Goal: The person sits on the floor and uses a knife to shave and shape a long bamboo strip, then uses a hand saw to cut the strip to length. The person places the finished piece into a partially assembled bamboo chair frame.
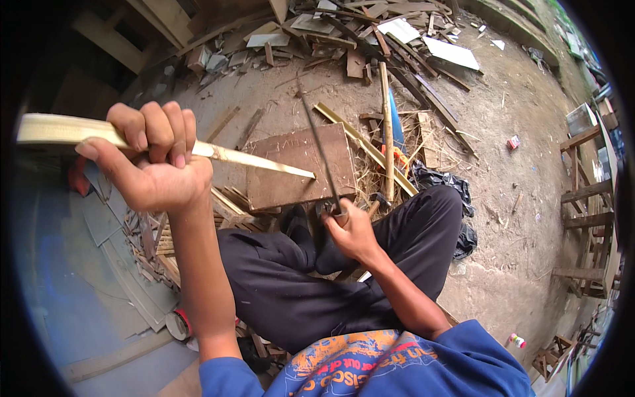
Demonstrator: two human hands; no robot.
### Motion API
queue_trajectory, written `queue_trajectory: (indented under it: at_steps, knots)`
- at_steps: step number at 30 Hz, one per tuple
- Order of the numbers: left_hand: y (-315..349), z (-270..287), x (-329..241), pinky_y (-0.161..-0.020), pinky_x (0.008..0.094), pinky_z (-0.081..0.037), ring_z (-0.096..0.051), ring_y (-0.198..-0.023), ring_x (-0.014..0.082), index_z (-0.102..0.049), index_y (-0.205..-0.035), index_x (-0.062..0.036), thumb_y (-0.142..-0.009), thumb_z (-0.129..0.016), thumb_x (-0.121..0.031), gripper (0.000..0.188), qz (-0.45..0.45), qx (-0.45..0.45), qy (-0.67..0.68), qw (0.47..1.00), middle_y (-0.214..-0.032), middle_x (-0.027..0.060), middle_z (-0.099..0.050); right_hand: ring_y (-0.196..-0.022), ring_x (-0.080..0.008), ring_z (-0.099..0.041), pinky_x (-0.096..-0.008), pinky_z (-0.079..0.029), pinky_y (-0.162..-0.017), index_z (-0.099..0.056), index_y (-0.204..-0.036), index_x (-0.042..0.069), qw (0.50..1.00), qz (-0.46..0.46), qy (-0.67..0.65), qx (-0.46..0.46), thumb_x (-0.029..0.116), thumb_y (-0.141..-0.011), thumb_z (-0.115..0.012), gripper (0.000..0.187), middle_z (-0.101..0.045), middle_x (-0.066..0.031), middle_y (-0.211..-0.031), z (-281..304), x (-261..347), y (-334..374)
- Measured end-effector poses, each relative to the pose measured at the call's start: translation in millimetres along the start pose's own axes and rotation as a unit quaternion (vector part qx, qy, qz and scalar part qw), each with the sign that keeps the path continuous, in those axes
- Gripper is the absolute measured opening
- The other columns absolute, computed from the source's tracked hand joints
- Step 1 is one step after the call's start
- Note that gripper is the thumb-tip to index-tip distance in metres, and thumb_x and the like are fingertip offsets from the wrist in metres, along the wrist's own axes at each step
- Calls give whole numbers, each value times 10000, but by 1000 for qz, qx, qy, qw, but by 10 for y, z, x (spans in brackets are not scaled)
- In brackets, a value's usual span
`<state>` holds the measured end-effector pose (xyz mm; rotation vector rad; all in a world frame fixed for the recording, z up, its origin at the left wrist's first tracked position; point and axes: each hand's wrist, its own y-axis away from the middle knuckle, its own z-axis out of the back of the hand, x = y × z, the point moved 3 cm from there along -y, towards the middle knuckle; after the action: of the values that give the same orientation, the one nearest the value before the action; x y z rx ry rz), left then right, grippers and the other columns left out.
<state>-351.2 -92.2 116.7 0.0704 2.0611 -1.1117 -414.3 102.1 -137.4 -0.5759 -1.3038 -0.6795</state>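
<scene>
1. Left hand point(155, 159): raised at upper left of view, forearm rising steeply from lower edge. Fist closed tight round a pale bamboo strip point(258, 160); four fingers wrapped over the top, thumb stretched along the near side.
2. Right hand point(350, 231): held low at centre, just above the knees, forearm coming in from lower right. Fingers curled shut on the handle of a long knife point(321, 155); handle mostly hidden by the grip.
3. Knife blade: thin, dark, seen pointing up and slightly left from the right fist, tip reaching well above the strip's end.
4. Strip: held roughly level, wide end sticking out left of the left fist, tapered to a point on the right. Point seen just left of the blade; contact can't be told.
5. Below strip and blade: a brown wooden board point(297, 169) laid flat on the ground, beyond the legs.
6. Legs in black trousers point(317, 278) folded under both hands; blue printed shirt point(370, 364) at bottom edge.
7. Surroundings: bamboo pole point(385, 126) upright in frame right of the board, straw-like shavings round it, black plastic bag point(440, 182) by the right knee, scrap timber pile point(344, 33) across the top, bare dirt ground point(516, 218) at right, wooden frames point(589, 212) at far right.
8. Nothing found lying betw. hands and strip; the board is partly covered by both strip and blade.
</scene>
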Motion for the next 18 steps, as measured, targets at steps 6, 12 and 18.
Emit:
queue_trajectory:
  at_steps: [6,12,18]
  knots:
    - [-22,-85,-18,-421,249,-143,-155,-432,80,-348,-705,-172,-960,-493,-670,578,-3,-3,-14,1000,-517,-49,-236,-550,-296,-599,-399,-462,-550,-558,-835,9,996,56,27,-61,109,-896,-663,157,-552,-173,-611,-158,-439,164]
    - [21,9,-51,-416,246,-148,-158,-423,81,-343,-700,-172,-953,-493,-682,589,12,-8,-26,1000,-504,-44,-236,-530,-255,-608,-431,-487,-525,-570,-691,-30,958,-254,25,131,249,-879,-691,357,-570,-186,-576,-322,-1540,150]
    - [4,26,-40,-432,246,-160,-173,-441,83,-340,-709,-179,-960,-471,-682,577,-4,-9,-37,999,-520,-46,-248,-544,-94,-460,-306,-380,-489,-556,-862,15,999,-2,-36,-16,146,-925,-721,219,-531,-42,-589,-109,33,75]
